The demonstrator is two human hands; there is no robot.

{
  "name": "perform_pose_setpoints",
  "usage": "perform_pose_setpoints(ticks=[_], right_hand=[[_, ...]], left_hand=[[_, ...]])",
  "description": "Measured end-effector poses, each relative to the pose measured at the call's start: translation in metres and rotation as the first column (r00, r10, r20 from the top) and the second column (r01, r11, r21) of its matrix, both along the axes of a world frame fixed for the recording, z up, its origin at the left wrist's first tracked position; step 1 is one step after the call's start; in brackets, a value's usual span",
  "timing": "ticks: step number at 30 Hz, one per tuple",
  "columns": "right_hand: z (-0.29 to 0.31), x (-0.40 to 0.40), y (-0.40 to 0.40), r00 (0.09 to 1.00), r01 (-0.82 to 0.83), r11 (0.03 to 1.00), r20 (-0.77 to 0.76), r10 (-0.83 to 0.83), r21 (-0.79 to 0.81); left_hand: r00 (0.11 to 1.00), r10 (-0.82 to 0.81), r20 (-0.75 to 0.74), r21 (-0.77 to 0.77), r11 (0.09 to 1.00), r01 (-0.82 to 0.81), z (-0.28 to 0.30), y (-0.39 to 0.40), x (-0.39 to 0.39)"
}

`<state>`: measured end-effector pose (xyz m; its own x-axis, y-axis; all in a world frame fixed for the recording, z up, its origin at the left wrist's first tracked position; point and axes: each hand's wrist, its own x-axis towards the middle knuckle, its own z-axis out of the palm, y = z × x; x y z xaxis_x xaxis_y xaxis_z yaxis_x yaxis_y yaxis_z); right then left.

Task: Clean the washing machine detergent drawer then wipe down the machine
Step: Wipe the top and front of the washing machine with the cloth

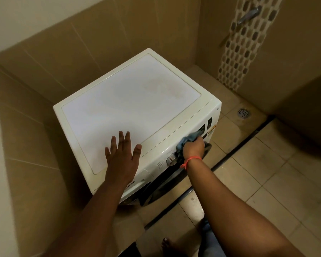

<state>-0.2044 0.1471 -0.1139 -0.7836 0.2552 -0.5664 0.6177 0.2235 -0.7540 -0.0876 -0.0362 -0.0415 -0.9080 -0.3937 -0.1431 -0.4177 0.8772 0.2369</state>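
Note:
A white front-loading washing machine (pixel 130 101) stands in a tiled corner, seen from above. My left hand (pixel 121 154) lies flat on its top near the front edge, fingers spread and holding nothing. My right hand (pixel 193 147) grips a blue-grey cloth (pixel 188 139) and presses it against the control panel, just right of the round silver dial (pixel 171 159). The detergent drawer (pixel 137 179) at the panel's left end is closed, partly hidden by my left forearm. The dark door (pixel 161 188) shows below the panel.
Beige tiled walls enclose the machine on the left and behind. A tap (pixel 248 14) sticks out of a mosaic strip at the upper right. A floor drain (pixel 243 113) lies right of the machine. My bare foot (pixel 170 246) stands on the tiled floor.

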Motion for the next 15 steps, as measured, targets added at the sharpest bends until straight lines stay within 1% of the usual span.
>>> perform_pose_setpoints(ticks=[1, 4, 6, 9, 10, 12, 14, 15], right_hand=[[0.006, 0.006, -0.007, 0.997, 0.014, 1.0, -0.074, -0.014, 0.009], [0.014, 0.019, -0.018, 0.978, 0.005, 1.0, -0.206, -0.003, 0.01], [0.012, 0.011, -0.014, 0.977, 0.02, 1.0, -0.213, -0.017, 0.011], [0.004, -0.016, -0.002, 0.989, 0.101, 0.994, -0.112, -0.096, 0.037], [0.005, -0.018, 0.0, 0.989, 0.115, 0.992, -0.102, -0.11, 0.049], [0.014, -0.005, -0.006, 0.989, 0.076, 0.996, -0.135, -0.068, 0.055], [0.021, 0.022, -0.021, 0.981, -0.01, 0.998, -0.194, 0.02, 0.055], [0.021, 0.032, -0.028, 0.971, -0.046, 0.995, -0.229, 0.065, 0.09]], left_hand=[[1.0, -0.003, 0.01, -0.004, 1.0, 0.003, -0.001, 0.0, 0.001], [0.998, -0.047, 0.032, -0.015, 0.999, 0.048, -0.006, 0.002, 0.005], [0.995, -0.099, 0.015, -0.017, 0.995, 0.099, -0.008, 0.004, 0.003], [0.991, -0.136, 0.009, -0.034, 0.99, 0.137, -0.012, 0.002, -0.001], [0.99, -0.139, 0.012, -0.04, 0.989, 0.139, -0.014, 0.001, -0.002], [0.991, -0.135, 0.023, -0.039, 0.99, 0.136, -0.02, 0.003, -0.005], [0.987, -0.153, 0.055, -0.031, 0.987, 0.155, -0.025, 0.011, -0.01], [0.983, -0.172, 0.069, -0.03, 0.984, 0.175, -0.027, 0.017, -0.015]])
